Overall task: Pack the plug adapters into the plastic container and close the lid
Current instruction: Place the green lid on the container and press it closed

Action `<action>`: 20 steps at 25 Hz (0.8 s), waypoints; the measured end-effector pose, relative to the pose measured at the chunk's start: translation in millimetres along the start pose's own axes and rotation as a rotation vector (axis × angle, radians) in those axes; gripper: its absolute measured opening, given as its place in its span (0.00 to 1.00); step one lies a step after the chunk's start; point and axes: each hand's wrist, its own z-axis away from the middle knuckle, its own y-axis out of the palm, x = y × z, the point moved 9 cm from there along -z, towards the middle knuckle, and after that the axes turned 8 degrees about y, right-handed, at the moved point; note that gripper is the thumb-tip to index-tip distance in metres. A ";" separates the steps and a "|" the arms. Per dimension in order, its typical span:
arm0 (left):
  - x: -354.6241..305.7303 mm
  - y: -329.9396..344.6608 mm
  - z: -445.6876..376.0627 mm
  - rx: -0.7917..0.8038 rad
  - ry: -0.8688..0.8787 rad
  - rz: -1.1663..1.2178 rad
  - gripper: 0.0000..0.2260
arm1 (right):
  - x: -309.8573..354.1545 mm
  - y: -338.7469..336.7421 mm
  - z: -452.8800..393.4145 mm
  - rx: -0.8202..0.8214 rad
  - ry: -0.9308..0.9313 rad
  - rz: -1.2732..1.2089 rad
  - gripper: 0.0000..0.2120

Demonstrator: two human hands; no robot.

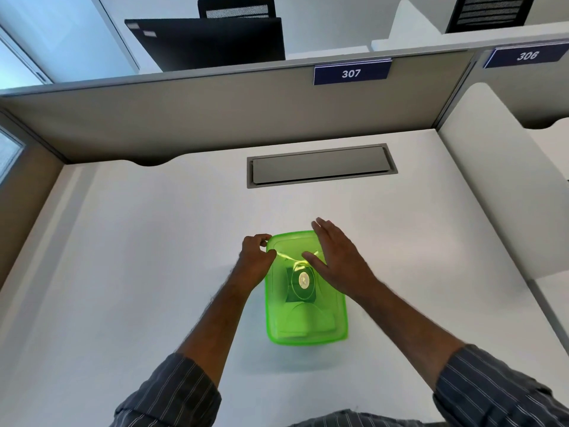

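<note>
A translucent green plastic container [308,331] stands on the white desk with its green lid [291,241] lying on top. Through the lid a dark plug adapter [300,283] with a round pale mark shows inside. My left hand [254,260] pinches the lid's far left corner with curled fingers. My right hand [335,257] lies flat on the far right part of the lid, fingers straight, pressing down.
A grey cable hatch [320,166] is set into the white desk [138,257] behind the container. A beige partition [184,118] with a blue tag reading 307 closes off the back. A white side panel [492,180] stands to the right.
</note>
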 end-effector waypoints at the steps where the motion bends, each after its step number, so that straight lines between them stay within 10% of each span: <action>1: 0.4 0.0 -0.3 -0.002 0.001 0.000 0.17 | 2.0 11.2 -2.1 0.046 0.001 0.066 0.36; 20: 5.9 4.9 20.5 -0.057 0.067 0.149 0.18 | -9.1 40.5 11.5 0.015 0.067 0.257 0.38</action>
